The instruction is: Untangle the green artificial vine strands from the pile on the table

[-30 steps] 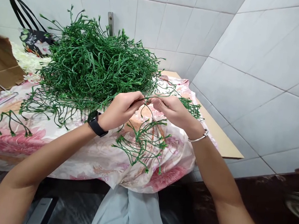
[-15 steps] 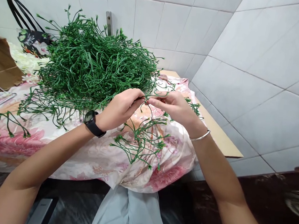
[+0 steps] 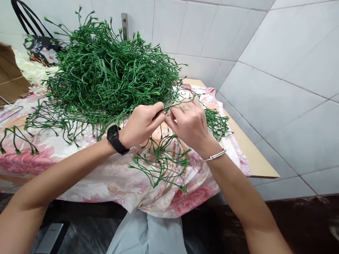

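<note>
My left hand (image 3: pixel 146 123), with a black watch at its wrist, is closed in a pinch over the table. My right hand (image 3: pixel 189 123), with a silver bangle, pinches right beside it, fingertips almost touching. Between them they grip a thin green artificial stem (image 3: pixel 186 101), whose middle the fingers mostly hide. Just below the hands, loose green stems (image 3: pixel 161 166) with small budded tips lie spread on the floral cloth. Behind my left hand rises a big tangled heap of green stems (image 3: pixel 112 70).
A floral cloth (image 3: pixel 88 175) covers most of the table, whose bare wooden edge (image 3: pixel 250 154) shows at right. More stems (image 3: pixel 217 123) lie beyond my right hand. At left are brown cardboard (image 3: pixel 1 76), white flowers (image 3: pixel 32 69), a metal rod (image 3: pixel 4 118) and a floral bag (image 3: pixel 42 48).
My right hand has turned from stretched fingers to a knuckles-up pinch, drawing in close to my left hand. My left hand stays pinched in nearly the same place.
</note>
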Motion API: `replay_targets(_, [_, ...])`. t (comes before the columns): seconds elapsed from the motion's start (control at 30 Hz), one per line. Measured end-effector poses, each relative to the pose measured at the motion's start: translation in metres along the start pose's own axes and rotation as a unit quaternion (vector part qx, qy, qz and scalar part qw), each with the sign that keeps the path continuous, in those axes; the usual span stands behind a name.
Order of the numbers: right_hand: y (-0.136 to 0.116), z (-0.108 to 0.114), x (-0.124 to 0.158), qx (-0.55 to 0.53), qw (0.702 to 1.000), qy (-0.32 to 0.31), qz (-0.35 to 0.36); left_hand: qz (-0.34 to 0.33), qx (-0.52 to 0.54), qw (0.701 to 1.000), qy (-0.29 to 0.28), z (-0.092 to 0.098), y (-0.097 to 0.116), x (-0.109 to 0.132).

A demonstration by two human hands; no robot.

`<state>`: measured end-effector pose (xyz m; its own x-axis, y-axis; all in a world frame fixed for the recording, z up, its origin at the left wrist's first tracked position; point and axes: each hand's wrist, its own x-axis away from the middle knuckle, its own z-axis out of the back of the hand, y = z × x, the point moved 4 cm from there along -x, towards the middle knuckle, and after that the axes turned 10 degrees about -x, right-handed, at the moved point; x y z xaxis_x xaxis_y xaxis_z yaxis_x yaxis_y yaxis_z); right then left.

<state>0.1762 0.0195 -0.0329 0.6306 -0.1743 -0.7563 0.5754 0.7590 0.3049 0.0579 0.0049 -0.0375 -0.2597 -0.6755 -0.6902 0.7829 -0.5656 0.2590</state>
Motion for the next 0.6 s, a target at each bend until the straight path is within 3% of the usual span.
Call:
replay_targets(0.13, [-0.004,-0.001,0.001,0.023,0.999,0.035,-0.032,0.004,0.014,0.999,0.04,0.003,0.003,-0.001])
replay_targets(0.37, [-0.004,0.001,0.001,0.001,0.994,0.029,-0.103,0.002,0.033,0.998,0.052,0.01,0.005,-0.005])
replay_targets(0.6, [-0.003,0.01,-0.002,-0.048,0.987,0.033,-0.151,-0.033,0.086,0.996,-0.014,0.008,0.004,-0.011])
